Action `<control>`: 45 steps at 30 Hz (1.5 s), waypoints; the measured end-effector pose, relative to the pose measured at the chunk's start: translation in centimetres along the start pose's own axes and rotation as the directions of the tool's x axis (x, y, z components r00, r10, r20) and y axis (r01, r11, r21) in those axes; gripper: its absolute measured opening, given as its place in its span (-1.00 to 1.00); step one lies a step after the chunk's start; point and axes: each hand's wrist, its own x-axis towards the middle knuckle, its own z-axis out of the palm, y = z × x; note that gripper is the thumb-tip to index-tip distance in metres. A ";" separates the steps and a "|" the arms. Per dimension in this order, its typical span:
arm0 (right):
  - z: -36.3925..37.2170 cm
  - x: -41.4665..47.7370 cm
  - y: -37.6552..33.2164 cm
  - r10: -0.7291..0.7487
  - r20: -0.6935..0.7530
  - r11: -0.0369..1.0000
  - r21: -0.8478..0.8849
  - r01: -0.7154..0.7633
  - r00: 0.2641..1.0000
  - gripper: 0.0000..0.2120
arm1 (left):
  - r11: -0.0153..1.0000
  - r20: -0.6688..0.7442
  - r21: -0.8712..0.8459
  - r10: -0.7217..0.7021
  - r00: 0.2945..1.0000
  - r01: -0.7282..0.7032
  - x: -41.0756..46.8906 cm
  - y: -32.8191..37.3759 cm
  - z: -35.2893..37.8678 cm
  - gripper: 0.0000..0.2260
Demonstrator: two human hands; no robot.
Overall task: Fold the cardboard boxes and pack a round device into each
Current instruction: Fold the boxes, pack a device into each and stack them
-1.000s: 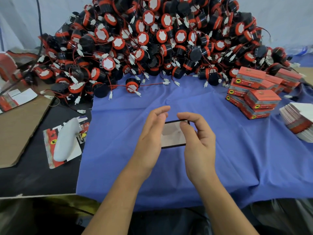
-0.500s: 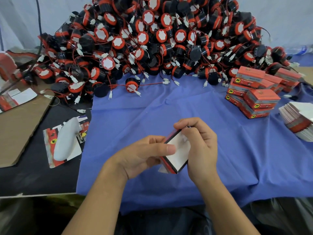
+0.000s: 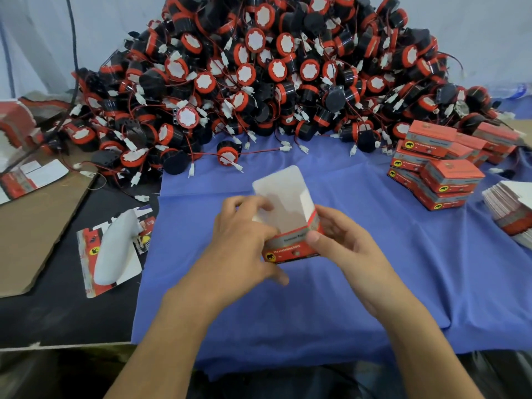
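Both our left hand point(image 3: 244, 243) and right hand point(image 3: 342, 249) grip the box point(image 3: 290, 226), now turned upright and opened, ready for a device.

From my end I see two bare forearms, uncovered right to the lower edge of my view; the left hand point(image 3: 241, 249) and right hand point(image 3: 348, 251) are bare as well; thumbnails trimmed short and plain.
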 end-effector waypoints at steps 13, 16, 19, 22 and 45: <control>-3.1 1.2 6.1 0.141 0.136 0.744 -0.668 -0.014 0.981 -0.28 | 0.638 -0.191 -0.764 -0.360 0.913 0.092 0.4 -2.4 6.6 -0.55; -3.1 2.1 5.6 0.093 0.098 0.863 -0.505 -0.031 0.991 -0.33 | 0.551 -0.079 -0.822 -0.365 0.928 0.146 0.4 -2.6 5.7 -0.46; -3.1 3.5 4.6 0.115 -0.130 0.984 -0.121 -0.131 0.985 -0.50 | 0.454 -0.033 -0.873 -0.415 0.909 0.176 1.1 -2.6 4.0 -0.41; -3.4 6.5 3.5 0.215 -0.142 0.945 0.280 -0.169 0.966 -0.63 | 0.326 -0.067 -0.939 -0.493 0.867 0.113 3.4 -2.9 2.6 -0.64; 3.8 31.6 6.2 0.416 0.239 0.865 0.193 -0.462 0.878 -0.56 | 0.827 -0.284 -0.077 -0.554 0.782 0.557 23.0 -16.4 1.3 -0.57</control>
